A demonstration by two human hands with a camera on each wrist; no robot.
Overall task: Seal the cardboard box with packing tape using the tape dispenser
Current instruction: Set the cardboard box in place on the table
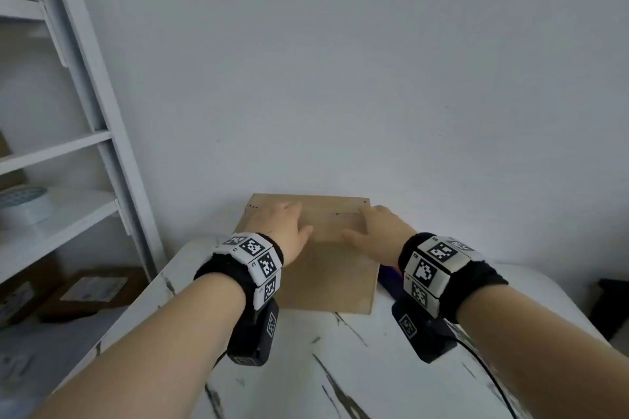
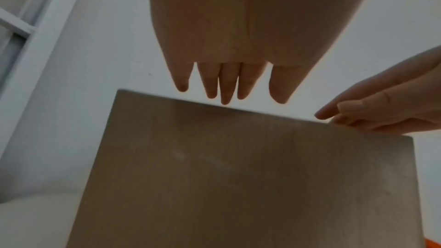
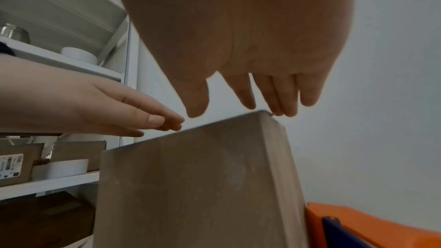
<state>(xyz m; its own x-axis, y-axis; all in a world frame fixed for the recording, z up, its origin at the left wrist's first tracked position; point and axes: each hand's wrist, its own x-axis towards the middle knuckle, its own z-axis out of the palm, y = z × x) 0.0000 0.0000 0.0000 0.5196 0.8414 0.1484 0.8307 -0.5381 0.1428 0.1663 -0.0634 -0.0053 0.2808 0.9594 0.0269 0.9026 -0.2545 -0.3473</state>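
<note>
A brown cardboard box (image 1: 328, 277) stands on the white marble table (image 1: 340, 367) against the wall, seen close up from each wrist (image 2: 238, 176) (image 3: 198, 176). My left hand (image 1: 287, 226) lies flat on the left of its top, fingers straight (image 2: 226, 84). My right hand (image 1: 372, 228) lies flat on the right of the top, fingers reaching the far right corner (image 3: 262, 93). Both hands are empty. An orange and dark blue tape dispenser (image 3: 358, 225) sits right of the box, mostly hidden behind my right wrist (image 1: 388, 277).
A white shelf unit (image 1: 75, 146) stands left of the table, holding a white tape roll (image 1: 25, 204), cardboard parcels (image 1: 92, 289) and jars (image 3: 78, 55). A bare white wall is directly behind the box. A black cable (image 1: 490, 374) trails from my right wrist.
</note>
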